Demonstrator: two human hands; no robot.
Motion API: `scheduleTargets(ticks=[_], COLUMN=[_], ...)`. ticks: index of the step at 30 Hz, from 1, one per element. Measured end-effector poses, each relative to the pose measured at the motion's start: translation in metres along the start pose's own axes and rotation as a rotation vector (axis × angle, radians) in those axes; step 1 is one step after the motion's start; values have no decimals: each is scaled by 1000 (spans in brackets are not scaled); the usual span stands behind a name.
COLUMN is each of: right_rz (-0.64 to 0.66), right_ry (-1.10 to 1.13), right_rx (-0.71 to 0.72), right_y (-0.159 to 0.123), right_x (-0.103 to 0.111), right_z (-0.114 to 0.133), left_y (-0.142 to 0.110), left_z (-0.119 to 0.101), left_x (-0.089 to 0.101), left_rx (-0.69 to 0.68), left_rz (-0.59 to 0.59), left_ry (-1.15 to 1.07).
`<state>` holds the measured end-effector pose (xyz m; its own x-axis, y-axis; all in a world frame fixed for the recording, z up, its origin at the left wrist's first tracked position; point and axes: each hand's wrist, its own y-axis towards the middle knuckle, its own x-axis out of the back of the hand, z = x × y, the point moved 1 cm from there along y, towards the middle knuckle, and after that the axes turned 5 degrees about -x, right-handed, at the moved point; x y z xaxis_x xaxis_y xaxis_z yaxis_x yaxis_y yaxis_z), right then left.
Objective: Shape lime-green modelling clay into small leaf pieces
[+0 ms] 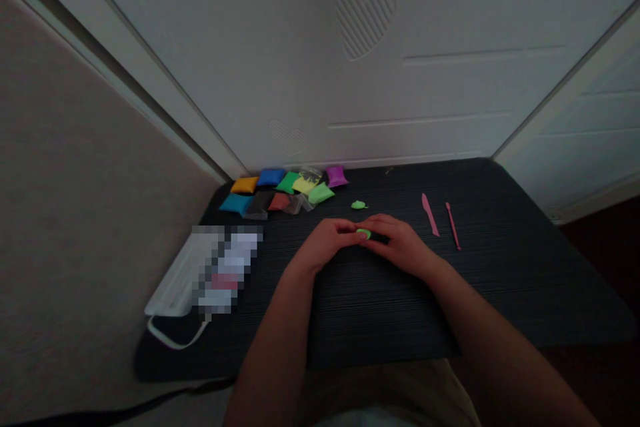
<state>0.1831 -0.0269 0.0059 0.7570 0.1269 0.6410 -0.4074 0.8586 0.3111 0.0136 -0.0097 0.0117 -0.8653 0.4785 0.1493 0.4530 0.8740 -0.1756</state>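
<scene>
Over the middle of the dark table, my left hand (336,235) and my right hand (393,237) meet at the fingertips. Between them is a small bright green lump of modelling clay (364,234), pinched by the fingers of both hands. Part of the lump is hidden behind the fingers. Just beyond my hands, a smaller piece of green clay (358,205) with a thin tail lies on the tabletop, touched by neither hand.
Several coloured clay packets (245,185) are grouped at the back left. Two pink plastic tools, a knife (430,215) and a thin stick (453,225), lie to the right. At the left are a white face mask (180,277) and a blurred-out item (233,273). A white panel (300,47) rises behind the table.
</scene>
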Motion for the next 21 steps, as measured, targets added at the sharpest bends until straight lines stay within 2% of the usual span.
scheduleTargets(ticks=[11,21], right_rz=[-2,-30], right_ry=[68,48], right_rx=[-16,-12], right_y=[0,1], right_x=[2,1], right_z=[2,2], left_y=[1,6], left_z=[2,9], left_x=[-6,-10], left_rx=[40,22], left_rz=[-30,-11], left_ry=[-145,-261])
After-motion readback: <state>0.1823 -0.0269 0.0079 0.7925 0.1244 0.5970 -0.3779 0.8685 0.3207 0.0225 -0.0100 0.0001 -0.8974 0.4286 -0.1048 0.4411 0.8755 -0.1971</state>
